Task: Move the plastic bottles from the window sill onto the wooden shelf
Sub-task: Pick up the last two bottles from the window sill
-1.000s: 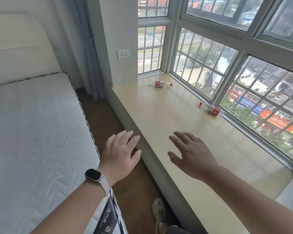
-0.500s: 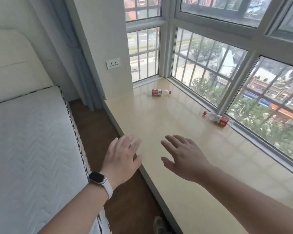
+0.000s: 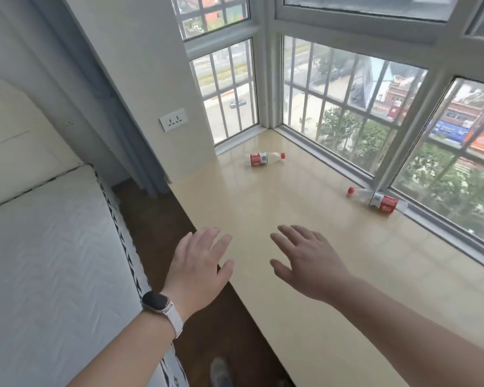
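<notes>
Approach: I've closed in on the pale wooden window sill [image 3: 305, 202] this last second, bottles looming larger | hands: left hand [image 3: 199, 263] and right hand [image 3: 308, 263] spread wide, empty, at its near edge | targets: clear plastic bottle with red label and cap [image 3: 264, 158] lying near the far corner; second red-labelled bottle [image 3: 375, 199] lying against the window frame, both well out of reach | shelf: not in view | read: nothing moved yet, first grab coming.

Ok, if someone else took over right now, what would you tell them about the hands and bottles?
Left hand: open, empty, at the window sill's near edge.
Right hand: open, empty, above the sill.
Far bottle lies on its side at the sill's far end; right bottle lies by the window frame.
Done: none moved.
Left: both go to the wooden shelf, not in view.
</notes>
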{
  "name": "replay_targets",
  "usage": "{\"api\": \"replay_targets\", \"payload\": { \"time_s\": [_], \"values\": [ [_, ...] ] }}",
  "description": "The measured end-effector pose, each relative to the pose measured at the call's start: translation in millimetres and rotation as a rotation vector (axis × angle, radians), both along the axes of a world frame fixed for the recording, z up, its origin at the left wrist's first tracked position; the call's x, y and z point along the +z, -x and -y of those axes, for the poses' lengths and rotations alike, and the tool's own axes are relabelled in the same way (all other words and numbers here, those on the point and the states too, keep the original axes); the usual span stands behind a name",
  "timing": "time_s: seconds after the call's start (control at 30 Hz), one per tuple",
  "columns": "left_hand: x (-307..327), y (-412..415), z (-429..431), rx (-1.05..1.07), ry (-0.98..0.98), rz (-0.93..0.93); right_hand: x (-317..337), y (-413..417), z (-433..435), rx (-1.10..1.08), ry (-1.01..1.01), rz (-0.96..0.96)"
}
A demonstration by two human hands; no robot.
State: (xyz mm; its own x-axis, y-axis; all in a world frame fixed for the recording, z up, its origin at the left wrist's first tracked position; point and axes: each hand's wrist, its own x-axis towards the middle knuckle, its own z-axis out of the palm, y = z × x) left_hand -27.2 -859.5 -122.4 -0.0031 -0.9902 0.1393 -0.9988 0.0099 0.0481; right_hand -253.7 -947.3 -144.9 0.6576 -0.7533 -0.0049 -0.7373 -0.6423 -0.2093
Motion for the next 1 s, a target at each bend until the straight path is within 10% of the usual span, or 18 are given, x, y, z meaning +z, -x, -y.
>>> {"api": "replay_targets", "payload": {
  "time_s": [1.0],
  "values": [
    [-44.2, -298.8, 240.5, -0.317, -0.021, -0.157, 9.7, -245.3, 150.5, -0.398, 0.054, -0.182]
  ]
}}
